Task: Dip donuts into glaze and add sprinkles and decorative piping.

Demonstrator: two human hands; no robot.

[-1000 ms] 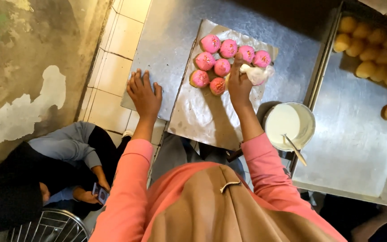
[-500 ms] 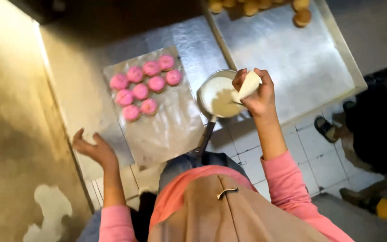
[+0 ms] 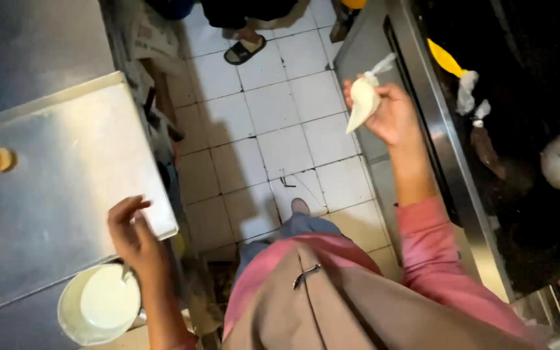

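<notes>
Your right hand [image 3: 393, 116] closes its grip on a white piping bag [image 3: 362, 100], long axis upright-tilted, tip pointing down-left. Your left hand [image 3: 136, 234] rests loosely curled, holding nothing, at the metal tray's [image 3: 66, 188] corner, just above the white bowl [image 3: 98, 304].

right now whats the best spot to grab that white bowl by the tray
Take the white bowl by its bare rim on the side away from the metal tray. It stands upright, filled with white liquid, so come from above and keep it level. The left hand hovers over its tray-side rim.
</notes>
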